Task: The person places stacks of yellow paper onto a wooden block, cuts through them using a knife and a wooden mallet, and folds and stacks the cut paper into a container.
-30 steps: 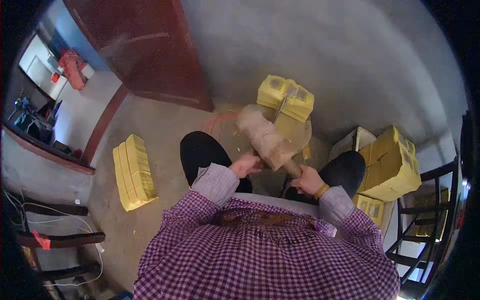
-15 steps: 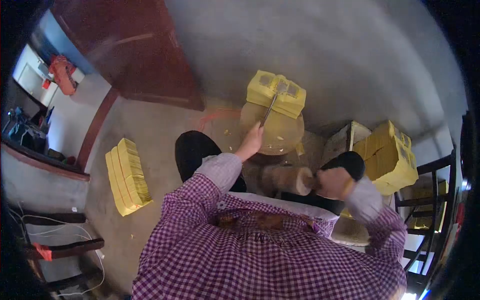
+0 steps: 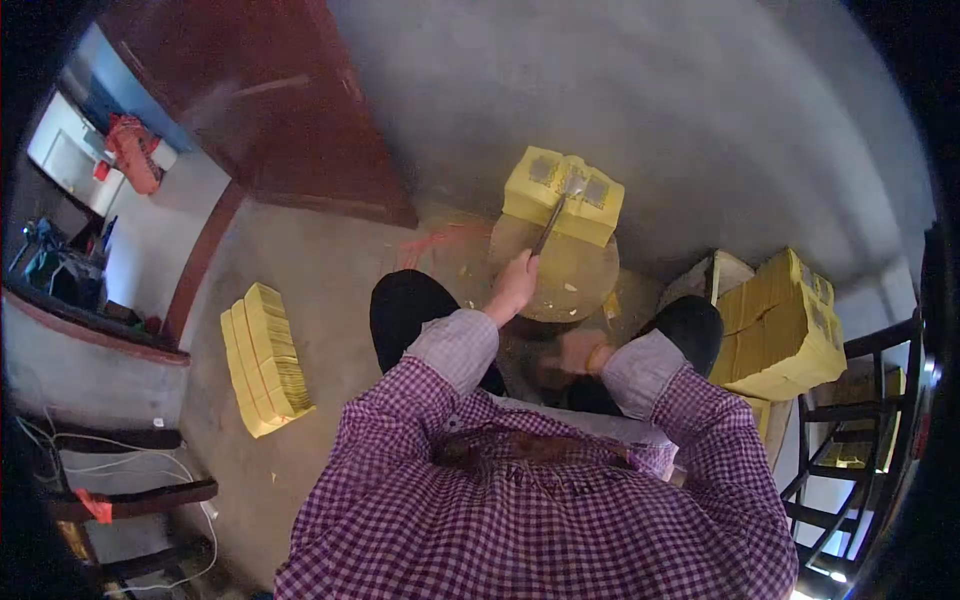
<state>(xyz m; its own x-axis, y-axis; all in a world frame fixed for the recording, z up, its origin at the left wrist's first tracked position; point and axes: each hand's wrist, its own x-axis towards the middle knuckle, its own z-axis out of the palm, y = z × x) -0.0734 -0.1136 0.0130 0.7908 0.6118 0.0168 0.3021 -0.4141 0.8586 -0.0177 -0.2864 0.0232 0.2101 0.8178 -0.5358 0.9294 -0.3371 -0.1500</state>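
My left hand point(image 3: 514, 286) is closed round the near end of a thin metal rod point(image 3: 549, 224). The rod's far end rests on a yellow paper stack point(image 3: 565, 192) with dark square patches on top. This stack sits at the back of a round wooden block point(image 3: 565, 276) with small chips on it. My right hand point(image 3: 582, 353) is low, just in front of the block, between my knees. Motion smears its fingers, and I cannot make out what it holds.
A tied yellow paper stack point(image 3: 263, 360) lies on the floor at the left. More yellow stacks point(image 3: 785, 325) are at the right, beside a dark rack point(image 3: 850, 430). A red door point(image 3: 270, 100) stands at the upper left. Dark bars with white cables point(image 3: 150, 450) are at the lower left.
A thick wooden mallet, light and round, was in my right hand and cannot be made out now. My left hand took hold of the rod and keeps it. My right hand has moved left.
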